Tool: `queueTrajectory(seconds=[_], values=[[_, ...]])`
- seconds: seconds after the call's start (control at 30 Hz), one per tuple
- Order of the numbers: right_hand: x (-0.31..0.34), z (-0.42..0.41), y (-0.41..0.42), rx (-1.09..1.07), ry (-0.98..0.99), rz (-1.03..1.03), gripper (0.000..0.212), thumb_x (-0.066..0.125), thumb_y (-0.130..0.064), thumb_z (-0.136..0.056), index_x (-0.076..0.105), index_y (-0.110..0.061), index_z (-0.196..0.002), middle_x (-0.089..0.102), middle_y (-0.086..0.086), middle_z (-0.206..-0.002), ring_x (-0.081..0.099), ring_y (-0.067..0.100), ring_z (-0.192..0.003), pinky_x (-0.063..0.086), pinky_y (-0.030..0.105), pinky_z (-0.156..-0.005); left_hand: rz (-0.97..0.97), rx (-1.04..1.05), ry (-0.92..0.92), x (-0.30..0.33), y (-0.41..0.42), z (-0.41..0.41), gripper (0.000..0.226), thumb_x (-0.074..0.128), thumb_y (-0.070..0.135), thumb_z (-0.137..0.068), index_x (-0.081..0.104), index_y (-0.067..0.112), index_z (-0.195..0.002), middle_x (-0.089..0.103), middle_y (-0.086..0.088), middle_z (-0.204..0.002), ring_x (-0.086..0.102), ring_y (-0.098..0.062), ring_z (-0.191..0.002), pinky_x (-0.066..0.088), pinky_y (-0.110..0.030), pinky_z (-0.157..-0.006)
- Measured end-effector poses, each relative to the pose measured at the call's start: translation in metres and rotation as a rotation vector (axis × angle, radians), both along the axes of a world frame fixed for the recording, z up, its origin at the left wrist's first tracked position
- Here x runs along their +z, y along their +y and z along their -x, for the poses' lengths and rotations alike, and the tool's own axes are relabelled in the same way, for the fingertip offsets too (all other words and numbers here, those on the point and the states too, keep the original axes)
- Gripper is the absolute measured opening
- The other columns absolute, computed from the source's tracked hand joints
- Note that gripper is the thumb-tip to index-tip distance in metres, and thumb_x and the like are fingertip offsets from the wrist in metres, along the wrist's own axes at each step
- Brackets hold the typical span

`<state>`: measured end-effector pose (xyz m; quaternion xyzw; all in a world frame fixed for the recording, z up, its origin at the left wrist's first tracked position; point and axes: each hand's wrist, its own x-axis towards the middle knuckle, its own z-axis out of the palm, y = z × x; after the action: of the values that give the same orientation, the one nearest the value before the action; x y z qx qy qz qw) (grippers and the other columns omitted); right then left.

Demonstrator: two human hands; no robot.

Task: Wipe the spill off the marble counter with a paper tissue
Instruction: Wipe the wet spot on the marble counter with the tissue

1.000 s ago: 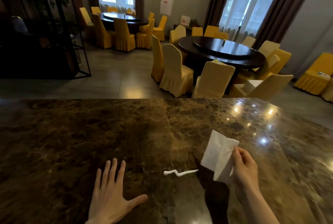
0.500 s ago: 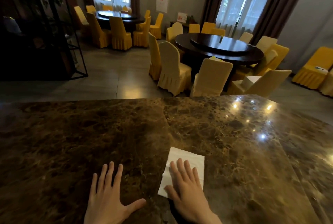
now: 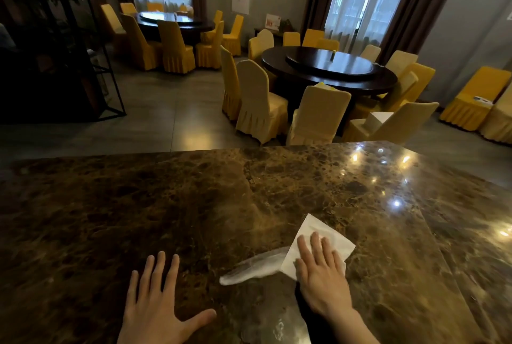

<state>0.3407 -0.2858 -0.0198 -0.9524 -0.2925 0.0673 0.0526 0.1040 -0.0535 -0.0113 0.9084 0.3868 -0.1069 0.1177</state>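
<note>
Dim room, window backlight, counter (image 3: pixel 360 191) glare, edge distortion

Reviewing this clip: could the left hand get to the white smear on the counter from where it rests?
Probably yes. The left hand lies flat on the marble counter, and the smear sits just beyond its thumb with only bare stone between. The right hand presses the tissue at the smear's far end, leaving the near end uncovered.

Dark brown marble counter (image 3: pixel 138 205), glossy, light glints near far right corner. On it near the front edge: white tissue (image 3: pixel 329 235) flat under right hand (image 3: pixel 322 280), whitish smear (image 3: pixel 249 267) touching its left side. Left hand (image 3: pixel 155 307) flat, fingers spread, left of the smear.
</note>
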Motion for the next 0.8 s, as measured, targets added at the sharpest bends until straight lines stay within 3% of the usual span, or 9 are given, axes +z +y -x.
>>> queueTrajectory(seconds=[0.13,0.23,0.33,0.4,0.43,0.53,0.67,0.7,0.8], values=[[0.001,0.03,0.033,0.135,0.017,-0.059,0.058,0.015,-0.049,-0.106,0.001,-0.032,-0.16,-0.016,0.003,-0.165,-0.017,0.03,-0.152,-0.021,0.044,-0.118,-0.01,-0.003,0.03,0.003,0.0,-0.001,0.148,0.002,0.115,-0.032,-0.038,0.027,-0.144,-0.039,0.001,-0.157,-0.03,-0.02,-0.15,-0.013,-0.05,-0.127],[0.008,0.078,0.056,0.396,-0.045,-0.015,0.055,0.029,-0.048,-0.1,0.042,-0.032,-0.151,0.035,0.003,-0.16,0.035,0.034,-0.145,-0.006,0.043,-0.113,-0.014,0.001,0.055,0.006,0.001,-0.001,0.149,-0.002,0.114,-0.029,-0.037,0.026,-0.144,-0.035,0.002,-0.16,-0.026,-0.021,-0.152,-0.011,-0.049,-0.128],[0.014,0.091,0.055,0.46,-0.009,0.001,0.049,0.036,-0.052,-0.096,0.051,-0.039,-0.142,0.053,-0.006,-0.148,0.05,0.022,-0.136,0.007,0.042,-0.11,-0.035,0.012,0.077,0.008,-0.001,-0.005,0.15,-0.005,0.113,-0.025,-0.036,0.028,-0.144,-0.031,0.003,-0.162,-0.022,-0.02,-0.154,-0.01,-0.048,-0.128],[0.014,0.07,0.035,0.396,-0.043,0.004,0.051,0.032,-0.05,-0.099,0.046,-0.039,-0.147,0.045,-0.002,-0.154,0.041,0.026,-0.142,0.005,0.042,-0.113,-0.044,0.017,0.084,0.008,-0.002,-0.007,0.15,-0.003,0.114,-0.026,-0.033,0.028,-0.145,-0.028,0.004,-0.163,-0.02,-0.019,-0.154,-0.009,-0.048,-0.127],[0.014,0.053,0.023,0.339,-0.11,-0.014,0.053,0.025,-0.049,-0.101,0.037,-0.039,-0.152,0.031,0.0,-0.161,0.027,0.028,-0.148,0.0,0.04,-0.116,-0.041,0.017,0.081,0.008,-0.002,-0.007,0.149,-0.002,0.114,-0.027,-0.033,0.028,-0.145,-0.028,0.005,-0.163,-0.02,-0.019,-0.154,-0.009,-0.048,-0.127],[0.012,0.021,0.0,0.091,0.01,-0.034,0.055,0.01,-0.05,-0.105,0.005,-0.038,-0.159,-0.009,-0.002,-0.167,-0.021,0.022,-0.15,-0.013,0.037,-0.12,-0.028,0.014,0.077,0.008,-0.001,-0.006,0.148,0.0,0.115,-0.03,-0.034,0.028,-0.144,-0.03,0.004,-0.162,-0.022,-0.019,-0.154,-0.01,-0.049,-0.127],[0.009,0.036,0.024,0.015,0.089,-0.054,0.061,0.01,-0.054,-0.104,-0.001,-0.032,-0.159,-0.019,0.003,-0.164,-0.024,0.029,-0.15,-0.015,0.048,-0.122,-0.04,0.017,0.106,0.011,-0.004,-0.007,0.148,-0.001,0.115,-0.028,-0.034,0.028,-0.143,-0.029,0.005,-0.161,-0.02,-0.019,-0.154,-0.009,-0.048,-0.127],[0.01,0.048,0.034,0.088,0.074,-0.067,0.061,0.012,-0.054,-0.104,0.004,-0.03,-0.16,-0.013,0.004,-0.165,-0.016,0.031,-0.152,-0.015,0.048,-0.121,-0.046,0.016,0.109,0.011,-0.005,-0.007,0.148,-0.001,0.115,-0.029,-0.034,0.028,-0.143,-0.03,0.005,-0.161,-0.019,-0.019,-0.154,-0.009,-0.047,-0.127],[0.013,0.087,0.056,0.36,-0.006,-0.022,0.054,0.032,-0.052,-0.099,0.048,-0.031,-0.147,0.043,0.004,-0.155,0.04,0.03,-0.142,0.009,0.045,-0.113,-0.066,0.015,0.12,0.015,-0.009,-0.008,0.144,-0.004,0.112,-0.03,-0.034,0.029,-0.144,-0.031,0.005,-0.159,-0.018,-0.02,-0.155,-0.008,-0.047,-0.127]])
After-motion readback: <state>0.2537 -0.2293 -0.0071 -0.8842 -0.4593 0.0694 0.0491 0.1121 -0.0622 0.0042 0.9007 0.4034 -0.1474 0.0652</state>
